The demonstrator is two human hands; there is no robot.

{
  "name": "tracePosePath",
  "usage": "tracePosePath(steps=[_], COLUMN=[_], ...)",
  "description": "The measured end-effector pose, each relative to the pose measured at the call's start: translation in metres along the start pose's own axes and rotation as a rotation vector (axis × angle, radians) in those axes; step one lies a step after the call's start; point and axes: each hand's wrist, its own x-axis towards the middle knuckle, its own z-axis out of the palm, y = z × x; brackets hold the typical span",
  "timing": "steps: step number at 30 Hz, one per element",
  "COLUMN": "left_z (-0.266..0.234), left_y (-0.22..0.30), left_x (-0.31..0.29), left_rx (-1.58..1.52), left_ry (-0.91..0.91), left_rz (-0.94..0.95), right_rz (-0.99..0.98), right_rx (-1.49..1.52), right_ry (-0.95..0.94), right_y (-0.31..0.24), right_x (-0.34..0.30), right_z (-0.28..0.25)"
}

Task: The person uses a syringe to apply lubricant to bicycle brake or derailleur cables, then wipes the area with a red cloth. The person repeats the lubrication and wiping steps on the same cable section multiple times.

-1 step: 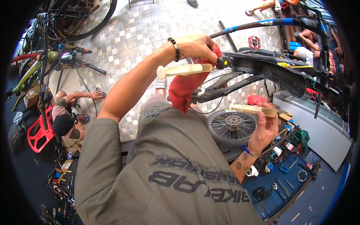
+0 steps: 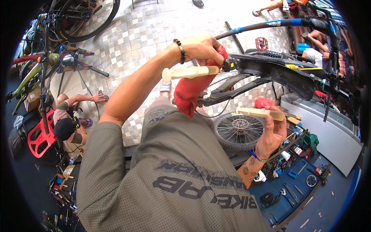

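Closed on a red cloth (image 2: 191, 91), my left hand (image 2: 210, 50) is up beside a black bicycle fitting (image 2: 230, 64). The cloth hangs down from the fingers. Just below that hand a yellowish syringe (image 2: 191, 72) lies across in front of the cloth, its tip end at the fitting and its plunger toward my forearm. A second yellowish syringe (image 2: 259, 112) is held in my right hand (image 2: 272, 131), lower and to the right, with the plunger pointing left. The bicycle's black frame (image 2: 270, 69) stretches away to the right behind both.
A bicycle wheel (image 2: 239, 129) is beneath my right hand. Wrenches lie on a blue tool tray (image 2: 284, 207) at the lower right. At the left, a crouching person (image 2: 67, 125) is beside another bicycle (image 2: 46, 65). Several people sit at the far right.
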Motion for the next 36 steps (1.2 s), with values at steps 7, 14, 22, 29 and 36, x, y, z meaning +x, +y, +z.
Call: tracePosePath(steps=[7,14,22,29,36], left_z=[0.000,-0.001,0.092,0.167,0.183], left_y=[-0.004,-0.063,-0.060,-0.012,-0.053], left_x=[-0.019,-0.098,-0.111,-0.020,-0.025], left_rx=[-0.202,-0.433,-0.284,0.659,1.028], left_ry=[0.272,0.548,0.329,0.231,-0.097], left_rz=[0.013,0.046,0.050,0.846,0.848], right_rz=[-0.003,-0.001,-0.040,-0.056,-0.070], right_rx=[-0.009,-0.016,-0.024,0.002,-0.029], right_ry=[0.014,0.040,0.094,0.181,0.244], right_y=[0.004,0.011,0.003,-0.001,0.011], right_x=[0.005,0.006,0.020,0.016,0.001], right_z=[-0.001,-0.008,-0.024,-0.050,-0.080])
